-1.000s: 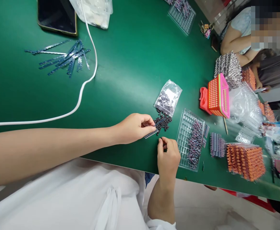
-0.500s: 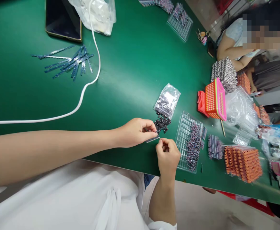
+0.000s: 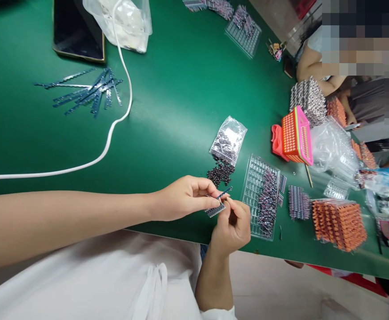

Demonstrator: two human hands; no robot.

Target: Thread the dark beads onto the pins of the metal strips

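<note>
one gridded panel (image 3: 215, 210), with blue strip (image 3: 226, 192), grasped by left hand (image 3: 182, 199) over near side of counter (image 3: 167, 138); right hand (image 3: 231, 227) pinched at panel's right end, cannot tell if holding anything. dark pieces (image 3: 220, 173) loose just beyond; slack grip could drop panel among them.

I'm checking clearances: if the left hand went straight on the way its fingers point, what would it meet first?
Probably the right hand, which is just ahead of the left hand; the clear tray lies beyond. Depth is unclear from this single view.
</note>
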